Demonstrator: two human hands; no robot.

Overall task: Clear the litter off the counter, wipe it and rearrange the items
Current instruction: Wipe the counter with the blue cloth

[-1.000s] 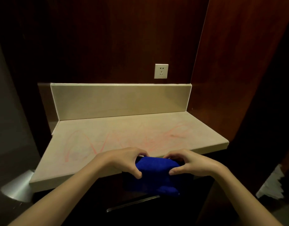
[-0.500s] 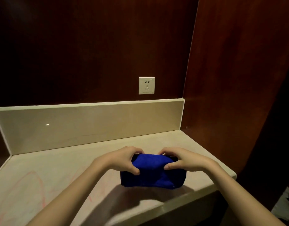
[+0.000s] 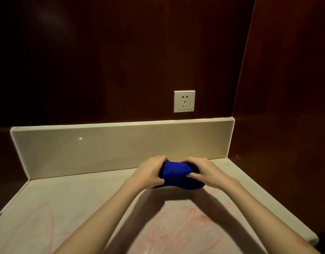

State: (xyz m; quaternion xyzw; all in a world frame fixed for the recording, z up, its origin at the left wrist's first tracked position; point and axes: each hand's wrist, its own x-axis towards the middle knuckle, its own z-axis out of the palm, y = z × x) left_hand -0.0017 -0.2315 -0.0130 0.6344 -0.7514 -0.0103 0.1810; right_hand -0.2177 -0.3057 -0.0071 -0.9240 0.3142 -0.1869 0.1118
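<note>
A folded blue cloth is held between both hands just above the beige counter, near its back. My left hand grips the cloth's left end with fingers curled over the top and thumb underneath. My right hand grips the right end the same way. Faint red scribble marks cover the counter surface in front of the cloth and to the left.
A beige backsplash runs along the back of the counter. A white wall socket sits above it on the dark wood wall. A wood side panel closes the right side; the counter's right front corner lies near it.
Both hands have carried the blue cloth from the counter's front edge forward to over its back part. The view has moved closer and tilted up.
</note>
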